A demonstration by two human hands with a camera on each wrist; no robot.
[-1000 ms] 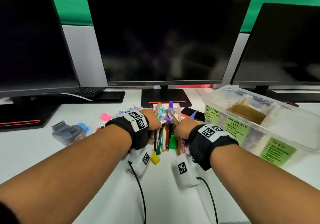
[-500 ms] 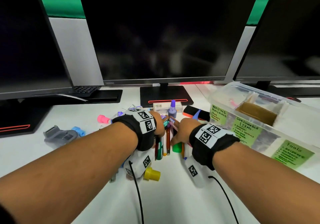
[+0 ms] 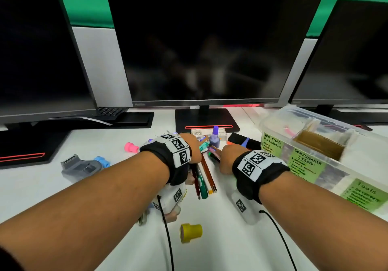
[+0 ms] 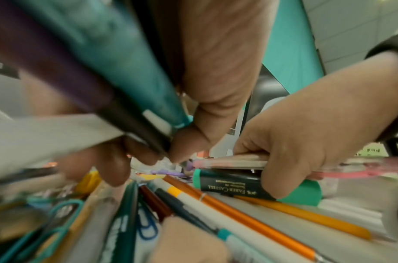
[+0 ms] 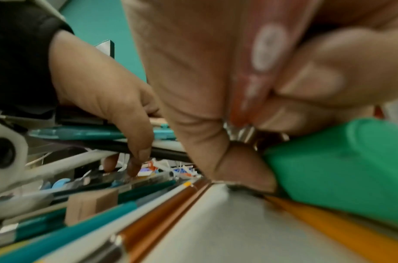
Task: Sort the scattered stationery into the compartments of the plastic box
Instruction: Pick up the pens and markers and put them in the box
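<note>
The left hand (image 3: 192, 148) is curled round a fistful of pens (image 4: 117, 85), teal, purple and black barrels pinched between thumb and fingers, while the right hand (image 3: 227, 158) grips its own bundle (image 4: 234, 161): a pink pen, a few pale pencils and a green-capped highlighter (image 4: 256, 186) under its fingers. Both hands hang low over the heap, so the step in hand looks like gathering the writing things before any are dropped into place. Directly beneath and just nearer than the hands lie loose pens (image 3: 204, 179) still on the table (image 3: 220, 239), brown, green and white barrels side by side, and the wrist views add an orange pencil (image 4: 238, 210), a blue paper clip (image 4: 147, 229) and a teal clip (blurred, so little more can be said). Just beyond the left hand stands a small purple bottle (image 3: 214, 137); nearer than both lies a yellow stamp-like cap (image 3: 190, 233), and off to the left a pink cap (image 3: 131, 147) and a grey stapler (image 3: 80, 166). The plastic box (image 3: 315, 151) sits to the right of the right hand, near but not touching, its green labels reading writing materials, consumable items and tools. The next move, as I judge it, calls for carrying both bundles rightward to the compartment nearest the hands, labelled for writing materials, keeping the grips tight so no pen slips out.
</note>
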